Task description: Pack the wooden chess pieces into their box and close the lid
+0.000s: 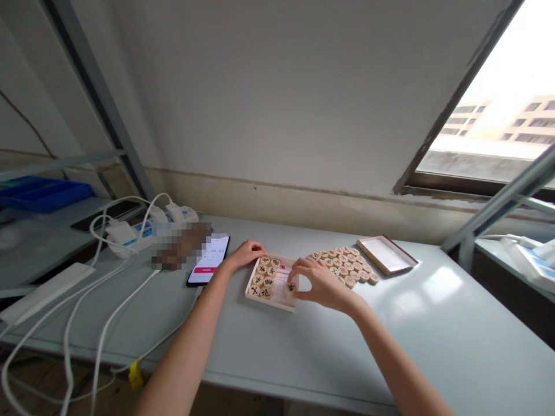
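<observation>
Right hand (318, 284) pinches round wooden chess piece (291, 286) over shallow wooden box (272, 278); left hand (246, 253) grips box's far edge.

On the grey table (433, 323), the left hand (245, 254) rests on the far corner of a shallow box (269, 301) half filled with round wooden discs. The right hand (323, 286) pinches one piece (291, 286) over the box. Loose pieces (347, 266) lie at the box's two o'clock, with the lid (387, 254) beyond them. A phone (209, 260) lies at nine o'clock.
</observation>
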{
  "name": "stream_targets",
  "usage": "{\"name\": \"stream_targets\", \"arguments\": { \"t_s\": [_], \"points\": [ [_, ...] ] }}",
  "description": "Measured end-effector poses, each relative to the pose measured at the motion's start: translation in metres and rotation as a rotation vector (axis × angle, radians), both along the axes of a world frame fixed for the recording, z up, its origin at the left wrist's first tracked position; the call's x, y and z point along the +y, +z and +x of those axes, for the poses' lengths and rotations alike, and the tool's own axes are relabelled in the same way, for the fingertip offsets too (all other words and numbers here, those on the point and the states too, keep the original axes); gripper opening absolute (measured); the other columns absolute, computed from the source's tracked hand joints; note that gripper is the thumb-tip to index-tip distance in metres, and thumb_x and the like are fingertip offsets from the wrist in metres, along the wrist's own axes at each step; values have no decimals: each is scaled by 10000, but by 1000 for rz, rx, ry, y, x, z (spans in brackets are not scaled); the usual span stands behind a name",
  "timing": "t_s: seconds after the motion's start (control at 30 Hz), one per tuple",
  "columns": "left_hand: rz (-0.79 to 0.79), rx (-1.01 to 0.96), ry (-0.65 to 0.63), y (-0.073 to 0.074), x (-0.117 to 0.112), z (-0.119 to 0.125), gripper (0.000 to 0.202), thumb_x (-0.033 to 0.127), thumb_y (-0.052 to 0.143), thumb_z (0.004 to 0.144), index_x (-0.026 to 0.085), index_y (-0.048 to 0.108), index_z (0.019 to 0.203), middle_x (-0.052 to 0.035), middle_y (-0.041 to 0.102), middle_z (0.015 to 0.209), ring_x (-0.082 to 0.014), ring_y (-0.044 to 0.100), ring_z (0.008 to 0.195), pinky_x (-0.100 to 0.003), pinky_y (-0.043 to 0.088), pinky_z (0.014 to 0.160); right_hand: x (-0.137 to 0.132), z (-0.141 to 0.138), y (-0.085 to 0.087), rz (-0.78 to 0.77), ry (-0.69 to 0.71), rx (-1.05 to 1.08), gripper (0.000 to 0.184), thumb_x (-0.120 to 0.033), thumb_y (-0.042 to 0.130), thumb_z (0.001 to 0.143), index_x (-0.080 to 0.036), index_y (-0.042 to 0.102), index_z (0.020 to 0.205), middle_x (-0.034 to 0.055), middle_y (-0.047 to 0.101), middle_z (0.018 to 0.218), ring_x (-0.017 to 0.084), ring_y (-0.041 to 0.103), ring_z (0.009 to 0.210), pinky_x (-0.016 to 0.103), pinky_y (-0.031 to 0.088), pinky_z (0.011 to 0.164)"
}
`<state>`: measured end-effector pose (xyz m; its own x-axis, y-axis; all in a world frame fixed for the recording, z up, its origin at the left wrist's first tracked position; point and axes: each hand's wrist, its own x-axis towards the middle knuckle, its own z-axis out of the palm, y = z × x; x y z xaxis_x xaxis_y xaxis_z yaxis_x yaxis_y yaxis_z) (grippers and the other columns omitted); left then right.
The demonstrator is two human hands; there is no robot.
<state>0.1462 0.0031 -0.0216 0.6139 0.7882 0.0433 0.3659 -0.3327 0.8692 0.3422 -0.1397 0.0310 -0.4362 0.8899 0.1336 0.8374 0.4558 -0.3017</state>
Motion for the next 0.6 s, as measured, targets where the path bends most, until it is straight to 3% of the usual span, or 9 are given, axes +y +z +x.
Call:
{"name": "stream_targets", "arguments": {
  "t_s": [0.17,0.3,0.43,0.6],
  "points": [
    [-18,-1,-11,-1,2,0,199,258,466,601,112,596,638,-20,578,633,-140,505,629,-228,360,597,-13,50,-5,7,-143,-84,169,-288,576,705,-249,573,869,34,520,960,203,464,957,342,351,813],
    [-27,-9,-8,-1,1,0,193,259,468,599,114,591,625,-15,576,628,-136,498,620,-226,352,589,-19,71,-14,59,-302,-201,195,-259,572,684,-251,567,879,55,503,1019,256,438,1008,424,323,827],
    [-22,-8,-6,-1,1,0,192,257,469,596,112,593,622,-13,571,618,-135,495,615,-227,349,589,-18,63,-11,103,-281,-143,283,-276,567,691,-262,525,970,53,475,1080,244,423,1024,410,314,845],
    [-19,1,-18,0,1,0,194,265,463,591,116,587,604,-5,563,601,-130,480,596,-225,343,580,5,22,-4,133,-106,-86,312,-229,521,755,-265,488,1063,40,494,1051,196,443,962,357,308,826]
  ]
}}
